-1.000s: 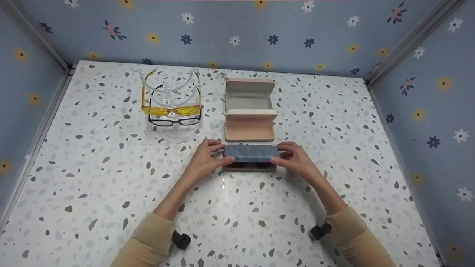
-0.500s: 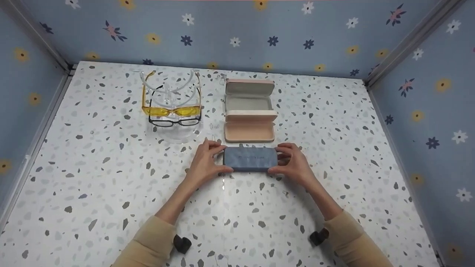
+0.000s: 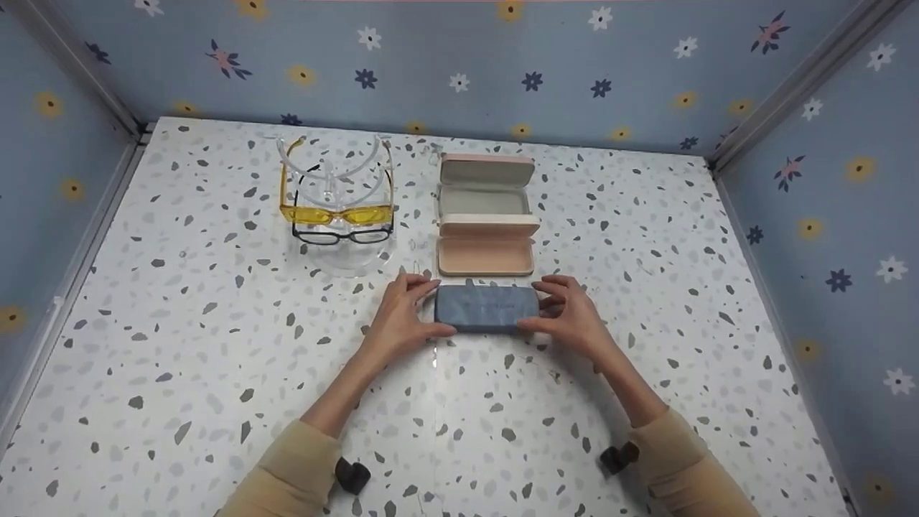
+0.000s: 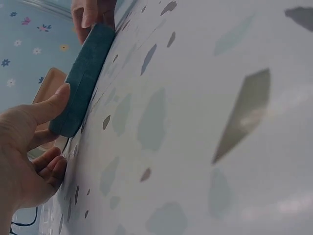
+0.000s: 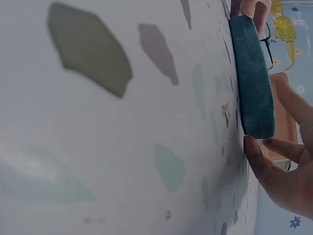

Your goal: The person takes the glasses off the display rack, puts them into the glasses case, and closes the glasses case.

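"At the near edge, two tan sleeves [image 3: 283,467] reach in over the speckled table [image 3: 488,452]. How do the hands sit?"

"The left hand [image 3: 398,316] curls thumb and fingers round the left end of the blue case [image 3: 487,316]; the right hand [image 3: 571,312] mirrors it at the right end. Thumbs lie along the front edge, fingers towards the back. How hard they press, I can't judge."

"What has just changed?"

"The lid [image 3: 474,298]. A second ago it is tipped partly up, with a gap at the front; now it is down, and the case lies flat on the table between the hands."

"Meaning?"

"I'd judge the closing of this one done, or nearly so. Whether a catch holds, and what is inside, I can't see."

"And beyond it?"

"Just behind, a peach-lined case [image 3: 484,257] stands open. Off to the left, well apart, black glasses [image 3: 344,237] sit below yellow glasses [image 3: 337,215] on a clear stand [image 3: 329,185]. Farther back is a grey-lined case [image 3: 484,201], also open, then the flowered wall [image 3: 459,54]."
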{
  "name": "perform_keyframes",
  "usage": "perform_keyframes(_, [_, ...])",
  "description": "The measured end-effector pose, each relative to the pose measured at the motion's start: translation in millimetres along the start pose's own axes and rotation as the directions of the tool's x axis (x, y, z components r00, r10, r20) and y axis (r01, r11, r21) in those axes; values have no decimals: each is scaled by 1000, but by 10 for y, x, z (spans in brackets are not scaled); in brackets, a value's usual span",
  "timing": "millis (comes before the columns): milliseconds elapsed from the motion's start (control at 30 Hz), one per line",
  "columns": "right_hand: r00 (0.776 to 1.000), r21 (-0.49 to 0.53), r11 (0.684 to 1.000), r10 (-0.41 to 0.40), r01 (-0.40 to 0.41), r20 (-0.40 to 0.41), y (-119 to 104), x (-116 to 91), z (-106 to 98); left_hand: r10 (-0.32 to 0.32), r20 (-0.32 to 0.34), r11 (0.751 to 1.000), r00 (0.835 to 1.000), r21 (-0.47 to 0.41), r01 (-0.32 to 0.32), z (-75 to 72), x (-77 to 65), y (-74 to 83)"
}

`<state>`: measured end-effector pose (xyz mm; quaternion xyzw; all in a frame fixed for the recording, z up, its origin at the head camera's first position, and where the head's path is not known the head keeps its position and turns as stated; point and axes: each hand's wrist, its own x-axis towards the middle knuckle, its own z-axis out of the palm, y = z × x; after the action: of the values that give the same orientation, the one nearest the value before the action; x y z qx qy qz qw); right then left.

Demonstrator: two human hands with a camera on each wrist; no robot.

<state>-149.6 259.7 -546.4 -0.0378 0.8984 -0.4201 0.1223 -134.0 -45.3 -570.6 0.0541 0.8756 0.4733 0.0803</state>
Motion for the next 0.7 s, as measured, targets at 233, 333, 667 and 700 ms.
perform_keyframes(233, [987,56,997,-48,57,-153,-82,-5,5,17,-66,993,998,-114,-24,-119,-30,-29])
perform_keyframes(333, [973,85,991,-86,107,-213,-147,3,27,34,-120,985,992,-161,-53,-232,-55,-36])
perform_keyframes(667, [937,178,952,-190,249,-293,-423,91,127,15,-189,976,982,-208,-56,-636,-153,-108])
perform_keyframes(700, [938,180,952,-189,248,-291,-464,107,140,10,-194,976,981,-213,-52,-665,-163,-125])
